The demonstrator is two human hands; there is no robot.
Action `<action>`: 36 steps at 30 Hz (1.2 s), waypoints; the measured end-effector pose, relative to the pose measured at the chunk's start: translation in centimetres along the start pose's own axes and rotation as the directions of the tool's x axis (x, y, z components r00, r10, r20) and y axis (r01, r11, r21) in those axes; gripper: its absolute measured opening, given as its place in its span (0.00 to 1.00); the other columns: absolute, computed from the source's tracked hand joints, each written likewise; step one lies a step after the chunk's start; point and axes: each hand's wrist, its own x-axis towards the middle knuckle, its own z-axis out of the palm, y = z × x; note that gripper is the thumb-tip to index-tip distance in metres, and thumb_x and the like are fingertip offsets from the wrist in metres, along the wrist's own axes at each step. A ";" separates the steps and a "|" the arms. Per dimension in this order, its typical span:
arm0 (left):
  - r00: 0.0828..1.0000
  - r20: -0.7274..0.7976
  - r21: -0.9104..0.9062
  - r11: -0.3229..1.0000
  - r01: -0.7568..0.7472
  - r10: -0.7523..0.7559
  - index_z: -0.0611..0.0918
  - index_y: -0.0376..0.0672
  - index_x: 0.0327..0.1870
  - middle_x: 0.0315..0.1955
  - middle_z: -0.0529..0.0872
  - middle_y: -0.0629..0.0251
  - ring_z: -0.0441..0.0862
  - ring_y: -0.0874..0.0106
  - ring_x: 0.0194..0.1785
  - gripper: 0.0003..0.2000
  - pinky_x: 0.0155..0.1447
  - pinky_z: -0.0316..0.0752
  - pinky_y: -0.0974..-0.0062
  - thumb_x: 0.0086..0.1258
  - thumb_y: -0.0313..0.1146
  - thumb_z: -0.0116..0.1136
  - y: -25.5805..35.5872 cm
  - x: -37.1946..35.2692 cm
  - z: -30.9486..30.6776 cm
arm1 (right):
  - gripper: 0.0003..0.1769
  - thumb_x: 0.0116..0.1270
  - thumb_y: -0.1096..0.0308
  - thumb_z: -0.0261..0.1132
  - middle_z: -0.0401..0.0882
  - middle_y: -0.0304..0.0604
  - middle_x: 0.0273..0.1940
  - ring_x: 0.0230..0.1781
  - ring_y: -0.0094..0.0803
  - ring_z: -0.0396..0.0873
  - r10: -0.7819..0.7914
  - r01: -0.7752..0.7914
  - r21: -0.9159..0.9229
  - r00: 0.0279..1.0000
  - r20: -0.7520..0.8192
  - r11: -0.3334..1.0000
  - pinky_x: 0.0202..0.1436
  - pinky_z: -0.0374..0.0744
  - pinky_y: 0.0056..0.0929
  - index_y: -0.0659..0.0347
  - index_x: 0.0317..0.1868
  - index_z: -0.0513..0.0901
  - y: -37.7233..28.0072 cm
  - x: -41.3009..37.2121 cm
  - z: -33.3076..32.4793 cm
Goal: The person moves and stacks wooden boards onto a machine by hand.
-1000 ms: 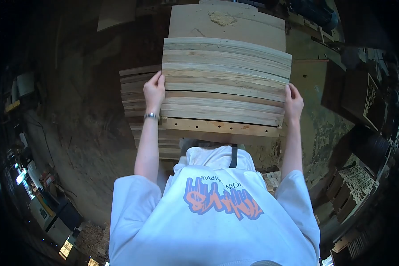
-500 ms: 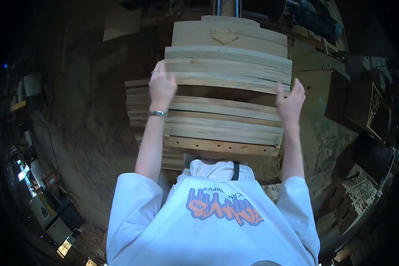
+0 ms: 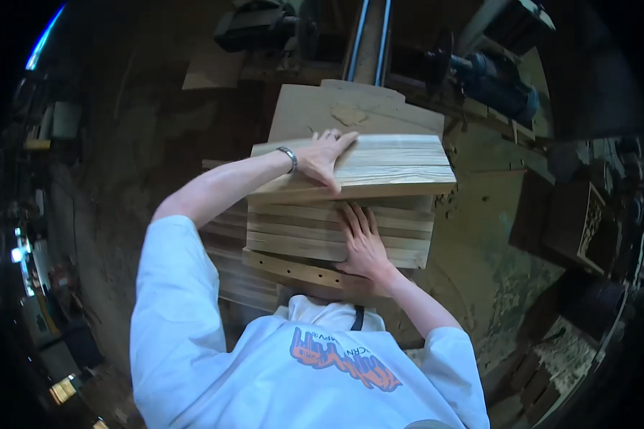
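My left hand [image 3: 324,159], with a metal bracelet at the wrist, reaches across an upper group of pale wooden boards [image 3: 401,161]. Its fingers lie at the far side and its thumb at the near edge, spanning the group. Closer to me, a lower row of wooden boards [image 3: 293,229] lies side by side. My right hand [image 3: 365,247] rests flat on this row, fingers stretched toward the underside edge of the upper group. A wooden strip with several holes [image 3: 304,272] runs along the near side.
Behind the boards is a flat panel [image 3: 293,107] with a small sawdust heap [image 3: 349,114]. Two metal rails [image 3: 367,43] lead away from it. Motors stand at the left [image 3: 257,32] and right [image 3: 501,89]. More boards [image 3: 229,229] lie lower left, and a box [image 3: 583,222] stands right.
Both hands have left the board ends and come to the middle. The upper boards now sit closer together, angled over the lower row. The view has shifted.
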 end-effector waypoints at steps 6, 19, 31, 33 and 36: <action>0.998 0.062 -0.748 0.661 0.064 -0.026 0.50 0.42 0.74 0.61 0.68 0.50 0.67 0.61 0.65 0.61 0.69 0.61 0.67 0.33 0.46 0.73 2.2 -11.1 2.6 | 0.63 0.31 0.47 0.77 0.59 0.57 0.69 0.73 0.55 0.52 0.017 0.015 -0.184 0.985 0.174 0.983 0.75 0.50 0.56 0.65 0.69 0.60 -0.3 1.8 -0.8; 0.067 -0.745 -0.628 0.665 -0.404 -0.663 0.47 0.40 0.75 0.69 0.57 0.46 0.57 0.55 0.72 0.66 0.75 0.51 0.59 0.36 0.63 0.72 20.8 -42.1 31.8 | 0.54 0.49 0.45 0.65 0.77 0.50 0.54 0.48 0.35 0.79 -0.419 -0.186 0.693 0.678 0.604 0.697 0.55 0.76 0.39 0.64 0.73 0.57 -1.6 8.9 -3.2; -0.924 -0.275 -0.400 0.905 -0.143 -0.268 0.45 0.40 0.75 0.67 0.59 0.54 0.56 0.64 0.72 0.63 0.73 0.49 0.68 0.39 0.55 0.72 49.6 -46.0 49.2 | 0.52 0.50 0.44 0.65 0.77 0.51 0.53 0.47 0.37 0.79 -0.675 0.151 0.706 -0.215 0.706 0.692 0.56 0.77 0.40 0.66 0.71 0.60 -39.6 -3.4 1.2; -0.989 -0.111 -0.451 0.892 -0.035 -0.095 0.49 0.37 0.74 0.65 0.63 0.53 0.61 0.63 0.69 0.60 0.71 0.56 0.68 0.41 0.53 0.72 53.8 -43.7 47.9 | 0.51 0.51 0.43 0.64 0.77 0.51 0.53 0.47 0.37 0.80 -0.659 0.141 0.712 -0.290 0.694 0.688 0.56 0.77 0.40 0.66 0.70 0.61 -44.7 -7.1 2.2; -0.993 0.098 -0.489 0.872 0.011 0.068 0.53 0.34 0.72 0.62 0.68 0.51 0.68 0.63 0.65 0.55 0.67 0.63 0.68 0.44 0.51 0.71 55.7 -38.6 46.9 | 0.51 0.51 0.43 0.64 0.77 0.51 0.53 0.47 0.38 0.80 -0.643 0.081 0.704 -0.345 0.684 0.705 0.56 0.77 0.40 0.66 0.69 0.62 -48.7 -12.3 3.9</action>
